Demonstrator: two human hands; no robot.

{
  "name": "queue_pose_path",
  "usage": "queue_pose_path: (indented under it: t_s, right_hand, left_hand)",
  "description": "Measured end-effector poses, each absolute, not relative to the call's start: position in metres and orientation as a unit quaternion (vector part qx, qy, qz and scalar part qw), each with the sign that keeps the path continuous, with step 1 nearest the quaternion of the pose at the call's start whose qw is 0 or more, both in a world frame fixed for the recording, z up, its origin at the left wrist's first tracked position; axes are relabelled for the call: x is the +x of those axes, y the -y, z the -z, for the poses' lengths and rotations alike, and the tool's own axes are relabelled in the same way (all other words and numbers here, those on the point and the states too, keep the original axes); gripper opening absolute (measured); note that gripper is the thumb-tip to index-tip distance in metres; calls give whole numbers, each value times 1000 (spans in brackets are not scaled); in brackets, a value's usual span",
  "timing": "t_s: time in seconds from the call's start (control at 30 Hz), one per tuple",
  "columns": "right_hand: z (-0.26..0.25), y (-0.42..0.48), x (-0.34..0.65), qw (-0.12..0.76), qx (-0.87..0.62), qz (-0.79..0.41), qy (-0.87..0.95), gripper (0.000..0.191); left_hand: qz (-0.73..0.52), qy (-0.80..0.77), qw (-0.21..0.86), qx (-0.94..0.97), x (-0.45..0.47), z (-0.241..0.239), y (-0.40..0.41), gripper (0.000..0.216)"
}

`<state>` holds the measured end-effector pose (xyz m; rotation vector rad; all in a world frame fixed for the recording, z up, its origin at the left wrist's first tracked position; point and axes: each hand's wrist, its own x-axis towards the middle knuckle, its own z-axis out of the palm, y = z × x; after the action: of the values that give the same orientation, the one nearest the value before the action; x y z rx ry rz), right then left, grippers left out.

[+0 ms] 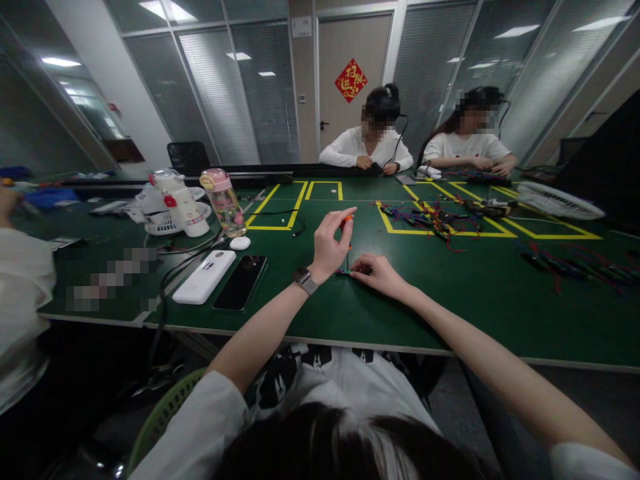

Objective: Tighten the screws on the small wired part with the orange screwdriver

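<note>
My left hand (333, 243), with a watch on its wrist, is closed around the orange and black handle of a screwdriver (347, 222). The thin shaft points straight down, its tip at a small board-like piece (343, 272) on the green table. Low beside it, my right hand (377, 275) has its fingers closed at the right end of that piece, pressing it to the tabletop. The piece is small and partly covered by the fingers, so its exact kind does not show.
Left of my hands lie a black phone (241, 283), a white power bank (204, 277), a white earbud case (240, 244) and a pink-lidded bottle (223, 203). Bundles of coloured wires (435, 220) are at the right. Two people sit opposite; another person's sleeve (23, 287) is at far left.
</note>
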<state>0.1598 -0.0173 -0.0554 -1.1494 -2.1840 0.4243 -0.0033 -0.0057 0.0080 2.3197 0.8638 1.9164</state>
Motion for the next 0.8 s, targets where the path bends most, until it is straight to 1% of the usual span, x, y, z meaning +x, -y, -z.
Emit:
queue_pose_path:
  t_s: [0.1,0.17,0.4,0.67,0.73,0.8]
  right_hand:
    - [55,18,160,313,-439,-158,827,9]
    - [54,18,160,313,-440,-157,827,9]
    - [53,18,160,315,-434,-160,829,8]
    - [53,18,160,312,-436,-159,829,9]
    - [54,18,160,311,-437,-160,829,9]
    - [55,17,160,312,-438,-158,828,9]
  left_hand:
    - [-622,-292,-23,726,-3,-8,6,16]
    - [-626,-297,-27,721,-3,-8,7,17]
    - [-607,-269,33,747,-3,-7,6,31]
    - [-628,-295,-16,720,-2,-8,6,16]
    - [-630,-299,-16,717,-2,-7,7,16]
    - [-623,-296,-6,724,-3,-7,7,22]
